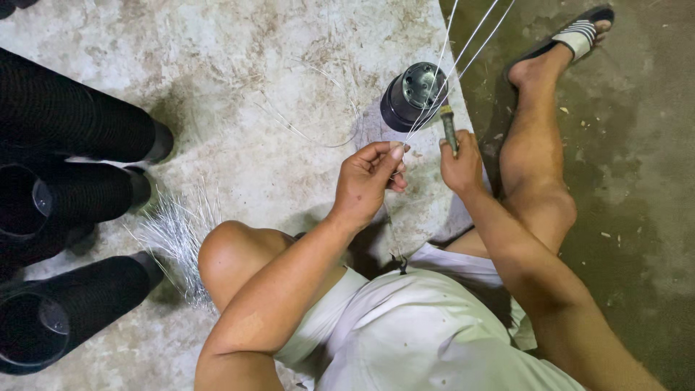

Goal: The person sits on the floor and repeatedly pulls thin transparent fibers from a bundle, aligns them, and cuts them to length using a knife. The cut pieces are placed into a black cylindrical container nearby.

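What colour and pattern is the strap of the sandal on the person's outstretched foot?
White with thin dark stripes, on the black sandal, seen best in the head view.

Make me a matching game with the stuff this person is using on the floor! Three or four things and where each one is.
Things:
1. thin white strings
2. small stick tool
3. black cone
4. pile of silvery strands

Places:
A. lying on the floor beside the bent knee
B. pinched in the left hand
C. held upright in the right hand
D. standing on the floor just beyond both hands

Pairs: 1-B, 2-C, 3-D, 4-A
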